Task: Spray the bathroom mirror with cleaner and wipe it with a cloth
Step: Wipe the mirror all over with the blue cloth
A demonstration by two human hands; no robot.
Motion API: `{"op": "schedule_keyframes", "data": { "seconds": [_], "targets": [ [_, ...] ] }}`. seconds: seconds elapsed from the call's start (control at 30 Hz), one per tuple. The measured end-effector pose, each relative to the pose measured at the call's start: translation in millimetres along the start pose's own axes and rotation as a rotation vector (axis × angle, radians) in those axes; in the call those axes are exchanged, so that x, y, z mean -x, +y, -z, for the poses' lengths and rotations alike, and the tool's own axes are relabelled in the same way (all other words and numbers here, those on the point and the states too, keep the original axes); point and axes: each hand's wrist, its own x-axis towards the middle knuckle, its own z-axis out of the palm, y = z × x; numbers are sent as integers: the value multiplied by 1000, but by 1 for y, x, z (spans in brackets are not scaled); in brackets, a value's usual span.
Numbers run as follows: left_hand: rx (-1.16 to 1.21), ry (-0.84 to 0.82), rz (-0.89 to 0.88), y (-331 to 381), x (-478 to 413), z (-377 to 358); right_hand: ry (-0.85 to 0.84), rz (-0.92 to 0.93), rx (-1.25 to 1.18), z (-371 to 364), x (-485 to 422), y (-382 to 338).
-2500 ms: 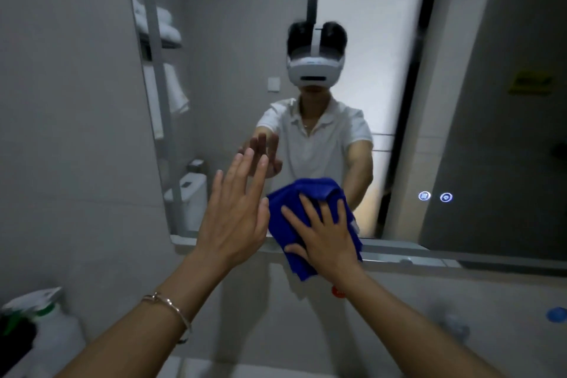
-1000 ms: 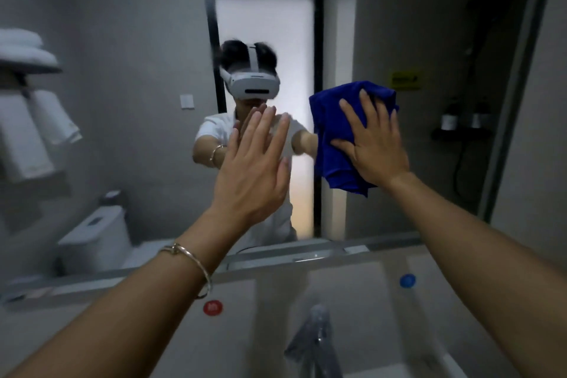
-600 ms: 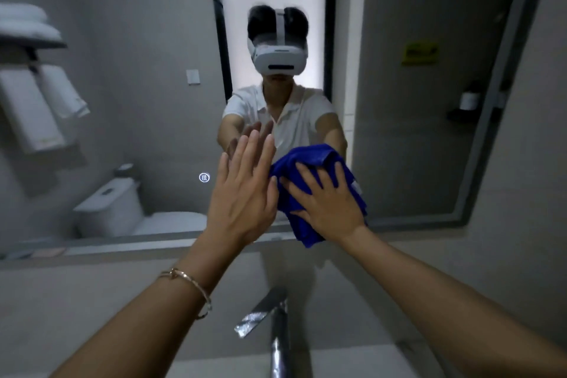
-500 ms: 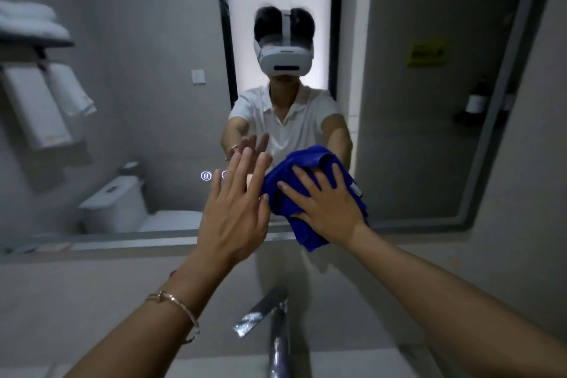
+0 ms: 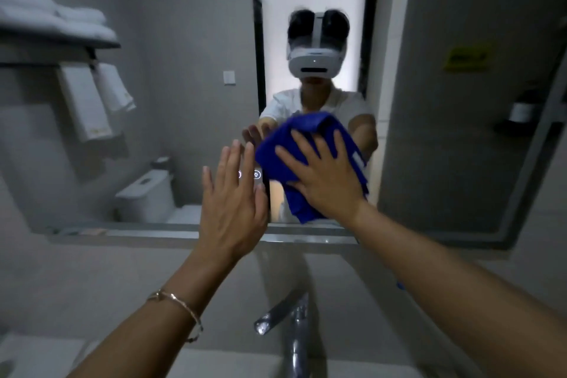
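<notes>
The bathroom mirror fills the wall ahead, its lower edge just above the counter. A crumpled blue cloth lies against the glass near the lower middle. My right hand presses flat on it with fingers spread. My left hand is raised beside it, fingers straight, palm toward the glass, holding nothing. Two lit touch icons glow on the mirror between my hands. No spray bottle is in view.
A chrome faucet rises at the bottom middle, below my arms, over a pale counter. The mirror reflects a towel shelf, a toilet, a frosted door and a person in a white headset.
My right hand has slid the blue cloth from high on the right down to the mirror's lower middle, then slightly up. My left hand stays raised beside it.
</notes>
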Motion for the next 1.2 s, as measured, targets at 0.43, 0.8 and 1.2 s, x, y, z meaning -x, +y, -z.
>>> {"op": "schedule_keyframes", "data": {
  "seconds": [0.43,0.8,1.2],
  "targets": [
    [73,21,-34,33,-15,7,-76,16,75,59,-36,118],
    [105,-3,-152,85,1,-24,-221,-1,-25,-4,101,23],
    [153,59,-230,129,-44,-3,-50,-339,-59,85,-20,191]
  ]
}}
